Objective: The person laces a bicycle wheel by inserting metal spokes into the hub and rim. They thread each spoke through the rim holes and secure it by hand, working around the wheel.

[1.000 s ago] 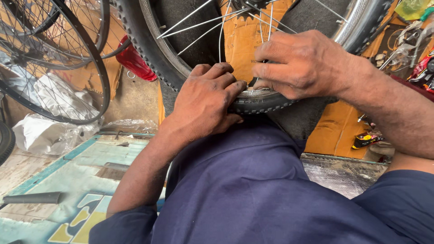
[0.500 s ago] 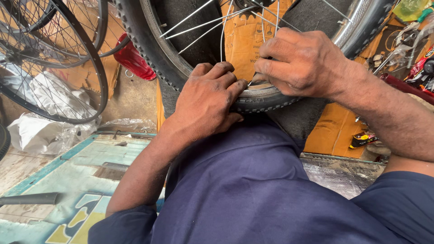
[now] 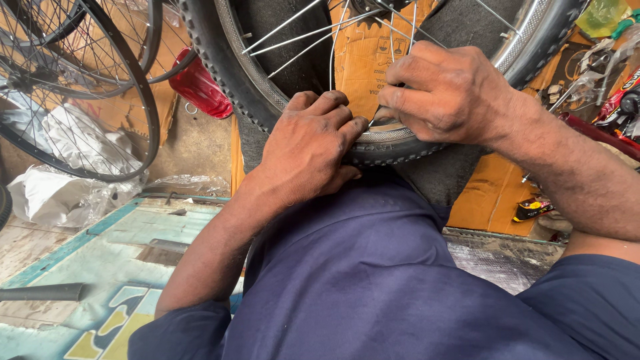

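1. Resting against the lap, in the navy-clad front: bicycle wheel (image 3: 280, 100), its lowest arc of tyre and metal rim pressed just above the belly.
2. Left hand (image 3: 308, 150) draped over that tyre, fingers together and curled onto the rim; best kept clamped there so the wheel cannot roll.
3. Right hand (image 3: 448, 93) just beside, fingertips pinched together at a spoke (image 3: 331, 63) end by the rim; whether any tool sits inside, cannot tell. Better worked in small turns, wrist steady.
4. Behind the spokes: brown cardboard box (image 3: 365, 50), dark printed symbols, upright.
5. Further left: red plastic piece (image 3: 199, 88), then spare wheels (image 3: 80, 93).
6. Far right edge: red-and-yellow small packets (image 3: 532, 210).
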